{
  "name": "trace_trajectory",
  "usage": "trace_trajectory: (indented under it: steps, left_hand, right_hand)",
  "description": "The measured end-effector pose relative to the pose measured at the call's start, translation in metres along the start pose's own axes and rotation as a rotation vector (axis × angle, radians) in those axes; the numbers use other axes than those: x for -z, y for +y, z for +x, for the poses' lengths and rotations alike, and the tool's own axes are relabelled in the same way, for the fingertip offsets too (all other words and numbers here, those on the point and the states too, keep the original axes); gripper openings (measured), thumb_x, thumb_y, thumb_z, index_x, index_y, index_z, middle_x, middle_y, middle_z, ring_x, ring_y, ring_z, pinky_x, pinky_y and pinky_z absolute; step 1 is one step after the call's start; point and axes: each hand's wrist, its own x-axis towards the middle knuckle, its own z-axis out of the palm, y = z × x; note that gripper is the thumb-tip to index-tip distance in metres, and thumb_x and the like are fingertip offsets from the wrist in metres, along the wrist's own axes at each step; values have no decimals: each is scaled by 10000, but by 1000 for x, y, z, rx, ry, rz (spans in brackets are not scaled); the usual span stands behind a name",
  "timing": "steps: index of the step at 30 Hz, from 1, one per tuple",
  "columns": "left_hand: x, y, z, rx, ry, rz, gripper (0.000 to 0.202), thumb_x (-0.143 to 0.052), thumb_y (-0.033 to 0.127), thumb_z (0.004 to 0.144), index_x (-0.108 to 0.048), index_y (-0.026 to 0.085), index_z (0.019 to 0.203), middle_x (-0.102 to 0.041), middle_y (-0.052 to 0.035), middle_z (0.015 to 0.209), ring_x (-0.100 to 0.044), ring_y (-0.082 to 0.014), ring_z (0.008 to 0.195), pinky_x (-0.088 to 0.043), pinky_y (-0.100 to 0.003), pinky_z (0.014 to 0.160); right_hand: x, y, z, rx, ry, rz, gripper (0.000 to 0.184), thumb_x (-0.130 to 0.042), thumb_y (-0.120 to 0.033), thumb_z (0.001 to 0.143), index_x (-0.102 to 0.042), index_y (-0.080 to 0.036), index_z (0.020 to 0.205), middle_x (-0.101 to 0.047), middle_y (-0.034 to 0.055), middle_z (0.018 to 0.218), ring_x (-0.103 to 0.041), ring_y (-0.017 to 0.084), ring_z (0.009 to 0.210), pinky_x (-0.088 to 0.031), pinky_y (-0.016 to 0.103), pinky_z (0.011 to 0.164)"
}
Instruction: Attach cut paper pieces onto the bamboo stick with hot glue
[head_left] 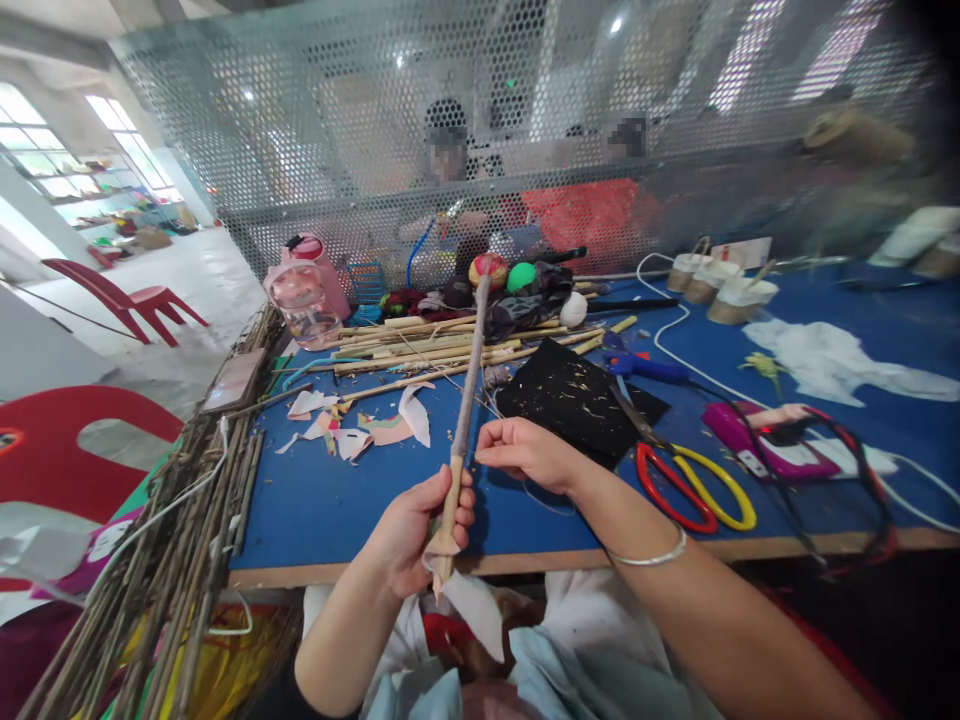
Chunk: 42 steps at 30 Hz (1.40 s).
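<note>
In the head view, gripping a wrapped stick (pixel 470 385) above the near desk (pixel 300 530) with left hand (pixel 424 525) closed; curling right hand (pixel 525 455) narrowly just beside, cannot tell whether shut on anything. Far, blurred behind mesh screen (pixel 322 120): a person (pixel 472 224). Right: scissors (pixel 733 487) partly over black sheet (pixel 559 400).

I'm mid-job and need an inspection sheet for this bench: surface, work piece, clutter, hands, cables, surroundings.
Surface: blue tabletop, littered in places.
Job's things: wrapped stick, grey above, bare and pale at the lower end.
Clutter: paper scraps, loose sticks, black sheet, scissors.
Hands: left hand grips the stick's lower part; right hand is close beside it, and whether it holds anything is unclear.
Cables: white cable winds across the right side; dark cables lie by a purple device.
Surroundings: perforated screen ahead, people beyond it; red chair at left.
</note>
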Motion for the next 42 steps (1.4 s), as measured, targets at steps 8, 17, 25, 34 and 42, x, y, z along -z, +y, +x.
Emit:
trace_trajectory:
  steps: [8, 17, 25, 34, 42]
  left_hand:
    - [4, 2, 1, 106, -77, -245, 271, -337, 312, 929, -499, 116, 835, -348, 60, 543, -346, -11, 371, -245, -82, 321]
    - [-6, 1, -2, 65, 5, -192, 220, -385, 234, 915, -416, 139, 719, -319, 71, 543, -299, 4, 360, -192, -66, 305]
    - [-6, 0, -3, 22, 11, -153, 144, -419, 214, 901, -430, 148, 774, -324, 69, 567, -301, 5, 364, -194, -69, 317]
    - [-1, 3, -2, 24, 6, -168, 139, -379, 226, 919, -458, 140, 844, -412, 51, 595, -329, 15, 355, -194, -56, 313]
    - [2, -3, -1, -37, 93, 86, 147, -468, 234, 875, -545, 114, 911, -570, -44, 772, -548, -69, 512, -447, -152, 389]
  right_hand:
    - [-4, -1, -1, 11, -37, -59, 335, -721, -407, 624, -526, -136, 653, -404, -89, 449, -269, 24, 384, -148, 202, 380]
    - [-4, 0, -1, 166, -86, -123, 332, -685, -437, 677, -585, -120, 683, -525, -27, 577, -397, 63, 517, -302, 208, 493]
    - [-7, 1, -2, 252, -30, -208, 346, -650, -476, 703, -614, -132, 710, -571, 5, 627, -466, 104, 584, -367, 240, 564]
    - [-4, 2, 4, 176, 32, -307, 302, -646, -424, 701, -609, -126, 669, -476, -35, 536, -376, 81, 519, -288, 228, 505]
    - [-2, 4, 4, -11, -1, -125, 268, -658, -388, 670, -548, -144, 676, -424, -75, 476, -303, 46, 412, -205, 210, 410]
